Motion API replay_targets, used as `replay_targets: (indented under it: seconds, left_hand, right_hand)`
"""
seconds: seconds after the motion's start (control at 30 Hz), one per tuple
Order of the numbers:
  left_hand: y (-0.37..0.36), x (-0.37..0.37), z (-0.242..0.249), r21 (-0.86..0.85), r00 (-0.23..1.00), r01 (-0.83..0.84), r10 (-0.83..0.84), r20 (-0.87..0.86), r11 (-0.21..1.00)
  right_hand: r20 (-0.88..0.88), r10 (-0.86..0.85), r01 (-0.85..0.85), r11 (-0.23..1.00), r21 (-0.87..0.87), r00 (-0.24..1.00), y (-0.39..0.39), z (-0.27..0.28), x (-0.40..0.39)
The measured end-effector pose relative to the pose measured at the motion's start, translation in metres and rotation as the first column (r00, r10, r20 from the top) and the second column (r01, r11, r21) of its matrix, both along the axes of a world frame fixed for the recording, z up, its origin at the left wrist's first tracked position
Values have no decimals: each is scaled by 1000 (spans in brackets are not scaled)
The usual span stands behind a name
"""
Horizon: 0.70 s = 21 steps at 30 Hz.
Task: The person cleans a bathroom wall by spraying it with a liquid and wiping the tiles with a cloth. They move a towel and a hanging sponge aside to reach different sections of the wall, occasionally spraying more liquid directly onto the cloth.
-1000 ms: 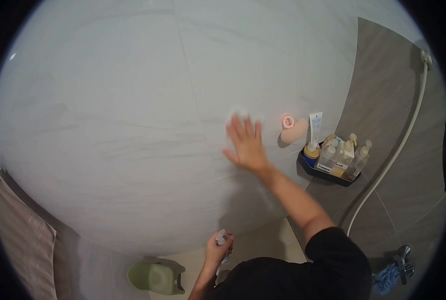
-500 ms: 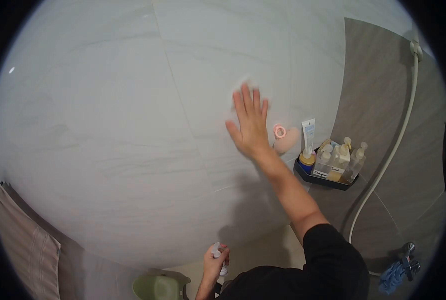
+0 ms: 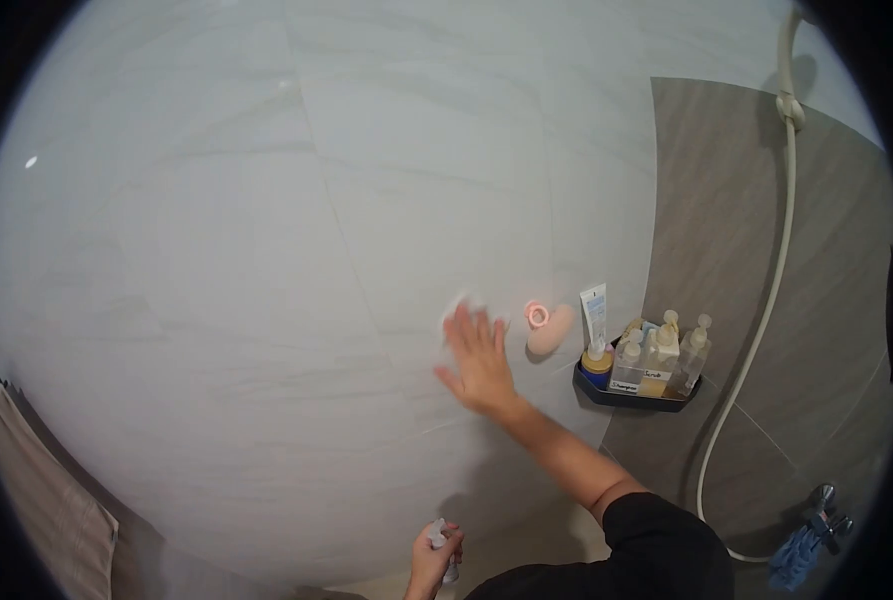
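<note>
My right hand lies against the pale marbled wall with its fingers spread, slightly blurred. Something whitish shows round the fingertips; I cannot make out what it is. Low in the view, my left hand is closed round a small spray bottle with a white top. Part of the bottle is hidden by the fingers. To the right of my right hand, a pink sponge hangs on the wall near a pink ring-shaped hook.
A black corner shelf holds several pump bottles, a white tube and a blue jar. A shower hose runs down to a tap with a blue mesh puff. A beige towel hangs at the left.
My right hand has moved down the wall, from above the pink sponge's height to about level with it. My left hand still grips the spray bottle. The camera view has tilted upward.
</note>
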<state>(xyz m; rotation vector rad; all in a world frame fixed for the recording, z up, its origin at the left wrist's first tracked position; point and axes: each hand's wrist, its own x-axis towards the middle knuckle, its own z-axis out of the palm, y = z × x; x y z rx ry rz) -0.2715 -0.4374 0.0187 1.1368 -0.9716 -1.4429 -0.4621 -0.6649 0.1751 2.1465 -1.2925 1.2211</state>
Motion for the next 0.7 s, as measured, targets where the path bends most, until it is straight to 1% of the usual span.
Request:
replay_targets:
  seconds: [0.03,0.1,0.17,0.2,0.23,0.27,0.33,0.37,0.4,0.43,0.47,0.5,0.53,0.6,0.63,0.67,0.7]
  left_hand:
    - [0,-1,1,-8,1000,7,-7,7,1000]
    - [3,-2,3,-9,989,-40,41,143,999]
    - [7,-2,13,-6,988,-22,23,151,1000]
    - [8,-2,17,-1,988,-8,8,152,1000]
    - [8,-1,15,-4,988,-6,7,152,1000]
    - [8,-1,9,-18,989,-24,27,149,1000]
    - [7,-2,-6,-34,989,-34,38,141,999]
    - [5,-2,-13,-30,987,-17,21,162,999]
    - [-1,-3,-15,-30,983,3,3,185,1000]
    - [-4,-7,-6,-37,982,11,-4,189,999]
    - [-4,-11,5,34,978,44,-50,201,998]
    - [-3,-12,11,108,972,72,-94,213,992]
    - [-5,-12,10,108,970,76,-98,223,991]
    - [-13,-15,4,-32,982,83,-76,173,996]
    - [-10,-16,9,-26,983,78,-73,169,997]
    - [-9,-17,19,-19,982,60,-56,180,998]
    - [-7,-16,24,-16,980,42,-38,194,999]
  right_hand:
    - [109,-55,60,997,-49,993,-7,32,-7]
    - [327,-72,154,960,-232,942,-29,101,-31]
    - [502,-114,256,941,-223,857,-55,165,-65]
    - [581,-89,252,946,-204,809,-58,194,-77]
    - [654,-66,244,952,-185,753,-58,211,-84]
    - [652,-64,245,950,-191,756,-60,213,-80]
    - [539,-176,355,901,-248,824,-67,212,-61]
    - [384,-114,239,924,-297,916,-51,203,-43]
    - [219,-47,119,937,-328,975,-31,192,-29]
    - [223,-54,129,933,-335,973,-28,186,-31]
    - [-57,7,-25,946,-324,998,-25,180,-32]
    - [-327,76,-169,948,-268,942,-24,176,-34]
    - [-318,71,-162,949,-271,946,-23,184,-43]
    - [-296,-49,-37,960,-278,954,-30,219,-81]
    - [-132,-115,61,933,-354,985,-39,234,-101]
    - [37,-164,164,895,-414,986,-50,252,-120]
    - [156,-198,247,869,-429,968,-72,270,-142]
